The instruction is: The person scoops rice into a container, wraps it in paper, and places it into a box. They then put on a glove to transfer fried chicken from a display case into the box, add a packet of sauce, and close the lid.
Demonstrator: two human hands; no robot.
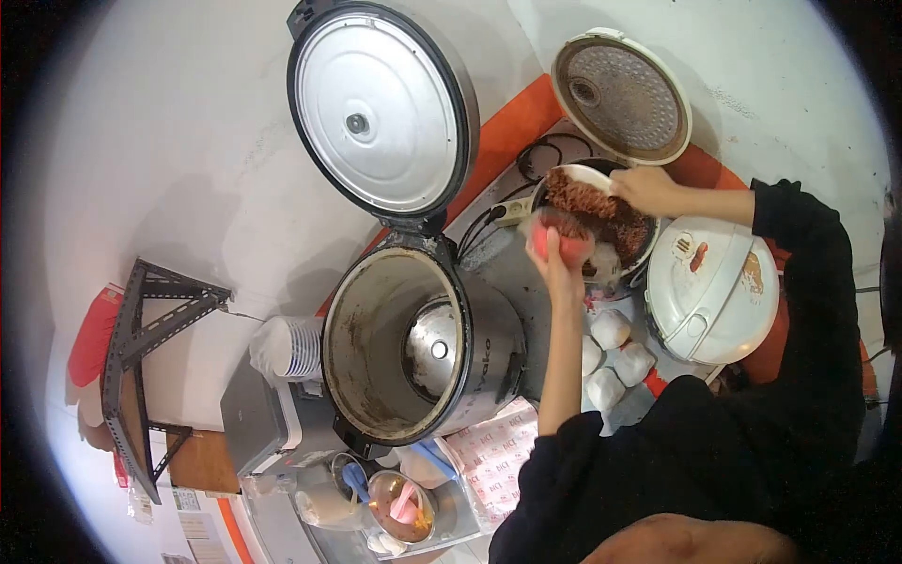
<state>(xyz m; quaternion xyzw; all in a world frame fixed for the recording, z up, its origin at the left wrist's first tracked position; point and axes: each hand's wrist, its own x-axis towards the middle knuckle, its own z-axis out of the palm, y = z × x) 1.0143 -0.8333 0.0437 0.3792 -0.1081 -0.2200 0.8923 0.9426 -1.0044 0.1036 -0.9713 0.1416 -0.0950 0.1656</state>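
Note:
My right hand [648, 191] grips a white scoop [594, 177] heaped with reddish-brown rice [581, 195]. My left hand [558, 263] is closed around a small red bowl [567, 241] with clear plastic about it, blurred by motion. Both hands are over an open rice cooker pot [639, 242] with more of the brown rice inside. The bowl is just below the loaded scoop in this view. Several white wrapped bundles [611, 329] lie on the counter near my left forearm.
A large open rice cooker [489, 343] stands left of my left arm, its lid [376, 113] raised. A white closed cooker [712, 289] sits on the right. Printed wrapping paper [489, 456] and a metal pot [427, 493] with a pink-handled utensil lie lower down. Stacked cups [287, 348] stand left.

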